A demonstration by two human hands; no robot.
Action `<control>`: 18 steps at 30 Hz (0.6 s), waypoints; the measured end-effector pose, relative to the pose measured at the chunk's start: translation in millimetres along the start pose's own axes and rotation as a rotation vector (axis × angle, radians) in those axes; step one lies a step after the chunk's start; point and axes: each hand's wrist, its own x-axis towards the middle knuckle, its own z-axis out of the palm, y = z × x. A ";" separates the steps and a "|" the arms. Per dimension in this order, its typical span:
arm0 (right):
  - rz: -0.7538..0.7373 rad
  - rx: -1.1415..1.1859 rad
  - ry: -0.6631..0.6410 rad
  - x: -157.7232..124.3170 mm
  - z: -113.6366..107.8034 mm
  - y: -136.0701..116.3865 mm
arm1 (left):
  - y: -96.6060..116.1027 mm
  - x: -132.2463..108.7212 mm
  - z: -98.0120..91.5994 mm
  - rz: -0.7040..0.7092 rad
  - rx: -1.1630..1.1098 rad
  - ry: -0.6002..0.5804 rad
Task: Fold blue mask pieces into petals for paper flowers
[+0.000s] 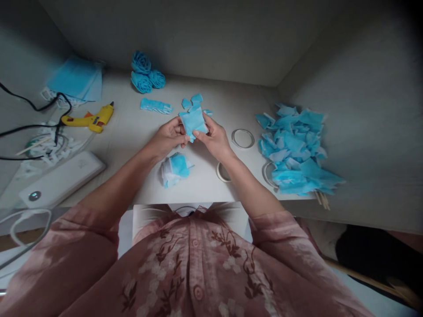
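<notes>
Both my hands meet over the middle of the white table [132, 132]. My left hand [168, 137] and my right hand [214, 138] pinch the same small stack of blue fabric pieces [194, 121] from either side, fingers closed on its edges. Below the left hand lies a crumpled blue and white fabric bundle [175, 168]. Just beyond the stack a few loose blue squares [193, 101] lie on the table, with a folded striped blue strip [155, 106] to their left.
Three blue fabric roses [144, 72] sit at the back. A yellow glue gun [90, 119] with black cables lies left, near blue face masks [76, 79]. A big pile of blue cut pieces [295, 149] fills the right, with wire rings [243, 138] and wooden sticks [322, 200] nearby.
</notes>
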 end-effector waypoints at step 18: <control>-0.027 0.083 -0.038 -2.1 0.1 -3.4 | -9.1 6.6 -13.9 0.000 -0.248 0.034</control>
